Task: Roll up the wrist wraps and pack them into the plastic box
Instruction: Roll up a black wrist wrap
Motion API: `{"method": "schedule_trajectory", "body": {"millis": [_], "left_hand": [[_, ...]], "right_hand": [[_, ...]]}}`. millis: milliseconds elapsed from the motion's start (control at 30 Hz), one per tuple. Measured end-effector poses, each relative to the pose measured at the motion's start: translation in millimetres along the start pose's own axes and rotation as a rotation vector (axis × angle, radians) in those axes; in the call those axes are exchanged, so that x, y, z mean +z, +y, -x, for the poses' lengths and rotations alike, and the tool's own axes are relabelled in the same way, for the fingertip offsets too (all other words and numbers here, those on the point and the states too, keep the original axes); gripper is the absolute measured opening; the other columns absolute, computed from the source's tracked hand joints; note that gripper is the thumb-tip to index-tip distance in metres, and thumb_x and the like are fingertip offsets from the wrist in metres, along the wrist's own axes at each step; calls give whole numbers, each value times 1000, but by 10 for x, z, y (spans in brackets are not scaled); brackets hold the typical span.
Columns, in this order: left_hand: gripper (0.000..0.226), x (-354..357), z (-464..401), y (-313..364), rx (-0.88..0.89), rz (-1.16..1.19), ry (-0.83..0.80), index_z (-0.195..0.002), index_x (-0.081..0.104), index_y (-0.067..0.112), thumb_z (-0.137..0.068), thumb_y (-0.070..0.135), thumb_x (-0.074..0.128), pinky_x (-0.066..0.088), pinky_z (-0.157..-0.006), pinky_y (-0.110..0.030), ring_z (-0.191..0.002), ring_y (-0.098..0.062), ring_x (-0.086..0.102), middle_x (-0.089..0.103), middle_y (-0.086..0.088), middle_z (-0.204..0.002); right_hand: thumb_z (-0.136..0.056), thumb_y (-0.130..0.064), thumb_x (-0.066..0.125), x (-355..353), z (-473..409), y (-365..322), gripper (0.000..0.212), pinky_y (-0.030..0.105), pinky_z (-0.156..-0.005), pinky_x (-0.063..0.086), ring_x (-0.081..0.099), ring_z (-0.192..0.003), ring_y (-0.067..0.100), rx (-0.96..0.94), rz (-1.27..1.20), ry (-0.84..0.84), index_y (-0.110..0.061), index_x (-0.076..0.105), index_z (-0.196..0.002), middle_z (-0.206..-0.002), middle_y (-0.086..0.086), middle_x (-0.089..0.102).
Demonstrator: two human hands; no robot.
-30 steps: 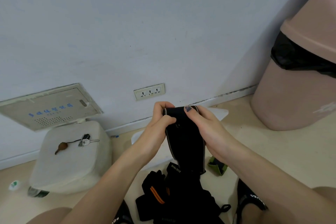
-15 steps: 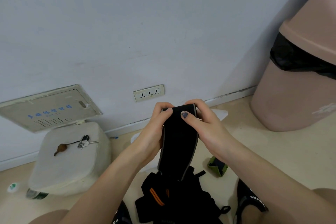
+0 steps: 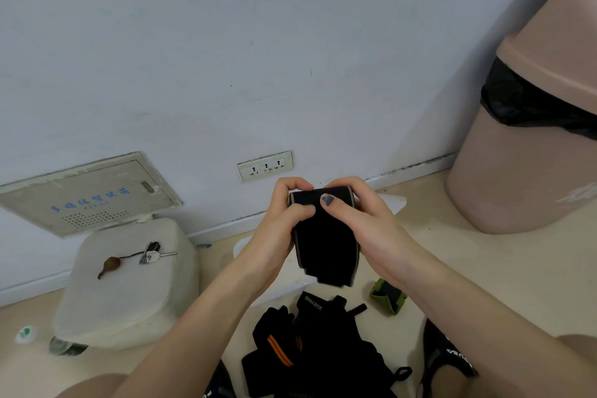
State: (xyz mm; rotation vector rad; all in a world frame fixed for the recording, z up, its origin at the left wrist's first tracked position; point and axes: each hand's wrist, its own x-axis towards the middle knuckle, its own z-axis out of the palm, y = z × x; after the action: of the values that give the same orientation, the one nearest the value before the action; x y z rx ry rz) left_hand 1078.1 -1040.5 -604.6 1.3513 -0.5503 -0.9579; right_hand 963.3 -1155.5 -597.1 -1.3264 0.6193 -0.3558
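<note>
Shortened since the earlier frames: the hanging tail of the black wrist wrap [image 3: 326, 242] is now well clear of the pile of wraps [image 3: 310, 346] at the bottom centre, where before it reached down to that pile. Both hands have stayed at the centre of the frame, slightly lower against the wall socket [image 3: 265, 166].

Left hand [image 3: 284, 220]: fingers curled over the top left end of the roll, thumb pressed on its front face. Right hand [image 3: 358, 216]: fingers curled behind the top right end, thumb with the painted nail laid across the front. Both pinch the rolled part between thumb and fingers.

Governing relation: the roll's axis runs left to right between the two hands, and the loose length hangs straight down from it toward the bottom of the frame. In my judgement the remaining tail must be wound upward into the roll, each hand holding one end; neither hand is nearer than the other.

A white tray-like piece [image 3: 392, 202] shows behind the hands; whether this is the plastic box cannot be told. A small green item [image 3: 387, 297] lies on the floor at lower right of the wrap, a pink bin [image 3: 529, 152] at far right, keys [image 3: 150, 255] on a white stool [image 3: 126, 294] at left.
</note>
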Motion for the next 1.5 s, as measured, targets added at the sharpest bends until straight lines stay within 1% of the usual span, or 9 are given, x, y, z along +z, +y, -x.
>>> {"method": "schedule_trajectory", "body": {"millis": [167, 367, 433, 567, 700, 933, 1167, 1367, 1500], "left_hand": [[40, 15, -2, -18, -66, -39, 19, -122, 50, 18, -87, 38, 55, 50, -97, -47, -104, -20, 65, 64, -15, -115], [24, -14, -6, 29, -10, -67, 53, -101, 57, 36, -79, 28, 52, 45, -81, -41, -92, -20, 60, 62, 0, -98], [22, -61, -15, 85, -6, -55, 102, -93, 58, 42, -76, 30, 51, 45, -76, -38, -86, -17, 61, 62, 4, -94], [27, -20, -33, 100, -25, -39, 99, -96, 56, 43, -73, 31, 50, 50, -60, -36, -79, -18, 66, 61, 0, -98], [28, 166, 17, -68, -30, -55, 29, -96, 55, 41, -74, 24, 51, 52, -62, -32, -77, -13, 64, 64, 7, -88], [35, 47, 12, 58, 49, -48, -2, -108, 53, 26, -77, 11, 51, 51, -65, -33, -81, -18, 60, 61, 1, -89], [37, -49, -15, 74, 105, -100, 75, -107, 57, 31, -76, 11, 51, 45, -78, -44, -88, -20, 57, 61, 4, -93], [35, -55, -68, 26, 14, -133, 67, -105, 56, 45, -77, 23, 53, 49, -81, -43, -95, -22, 64, 68, 15, -92], [23, -47, -67, 23, -39, -108, 61, -108, 59, 39, -86, 46, 55, 52, -88, -43, -96, -14, 69, 72, 12, -96]], "right_hand": [[-99, -17, 68, -14, 47, -25, 17, 50, -87, 63, 74, -98, 29, -44, 9, -34, -31, 66, -109, -108, 9, 69], [-94, -28, 69, -14, -1, -35, 30, 44, -103, 55, 69, -112, 25, 24, -25, -63, -32, 64, -123, -121, 11, 67], [-100, -36, 62, -59, -73, -67, 29, 41, -103, 55, 70, -108, 20, 33, -39, 20, -29, 58, -128, -123, 11, 67], [-105, -43, 50, -11, -122, -118, 12, 39, -102, 53, 67, -108, 22, 1, -167, 258, -34, 55, -111, -119, 6, 63], [-81, -59, 54, 187, -46, 33, 49, 47, -98, 53, 66, -100, 22, 133, -197, 124, -25, 62, -116, -109, 7, 64], [-78, -74, 54, 125, -99, 3, 64, 46, -95, 58, 72, -104, 18, 173, 8, 43, -24, 62, -118, -109, 0, 71], [-98, -46, 63, 116, -37, -36, 27, 53, -94, 61, 75, -102, 22, 139, -14, 21, -25, 68, -114, -114, 5, 75], [-101, -28, 63, 86, -31, -67, 20, 58, -101, 55, 74, -107, 30, 122, -97, -8, -17, 63, -118, -119, 17, 72], [-102, -19, 62, 41, -20, -84, 19, 56, -103, 52, 71, -111, 31, 84, -83, -41, -17, 62, -121, -119, 18, 70]]}}
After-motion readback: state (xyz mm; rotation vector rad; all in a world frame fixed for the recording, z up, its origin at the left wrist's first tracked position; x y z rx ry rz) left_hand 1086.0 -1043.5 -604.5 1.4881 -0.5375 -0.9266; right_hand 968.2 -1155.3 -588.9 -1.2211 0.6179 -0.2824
